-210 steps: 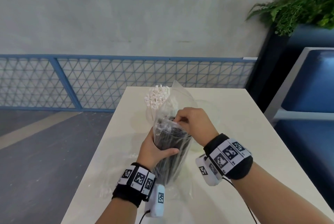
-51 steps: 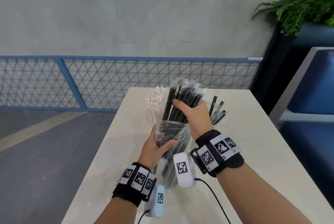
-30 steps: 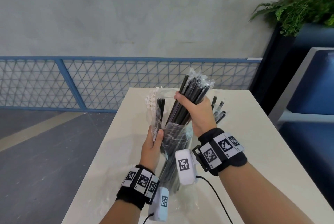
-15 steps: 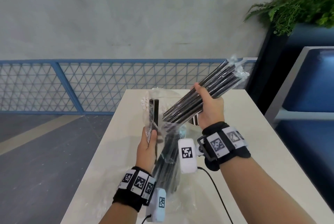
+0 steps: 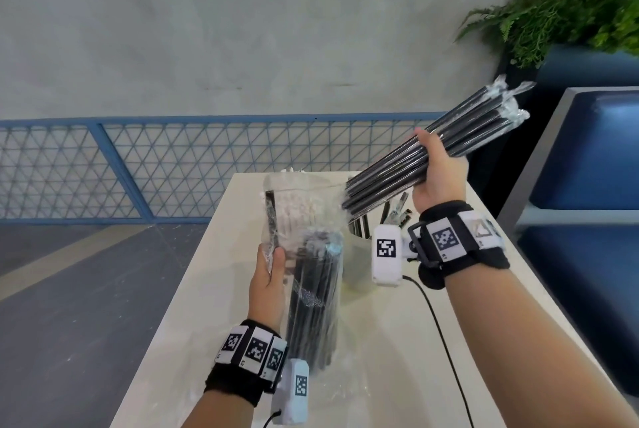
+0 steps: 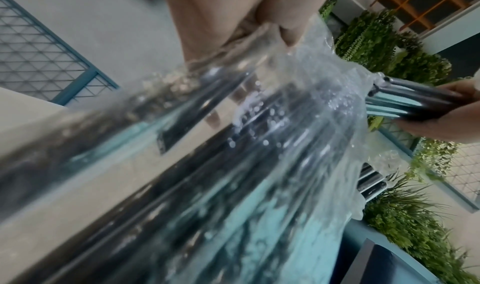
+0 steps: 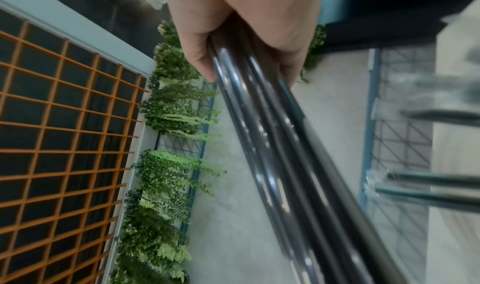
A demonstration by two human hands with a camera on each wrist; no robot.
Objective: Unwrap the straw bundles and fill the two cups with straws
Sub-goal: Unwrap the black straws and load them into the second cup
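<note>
behind wrapper, white straws blurred

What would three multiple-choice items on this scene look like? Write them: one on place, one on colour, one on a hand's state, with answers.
1. Where is the handful of straws the right hand took?
A in a cup
B lifted above the table
C on the floor

2. What colour are they?
A black
B red
C green

3. What is the left hand doing?
A resting flat
B pinching the plastic bag
C gripping a cup

Answers: B, they angle up in the right fist; A, dark glossy tubes; B, thumb presses the film.
</note>
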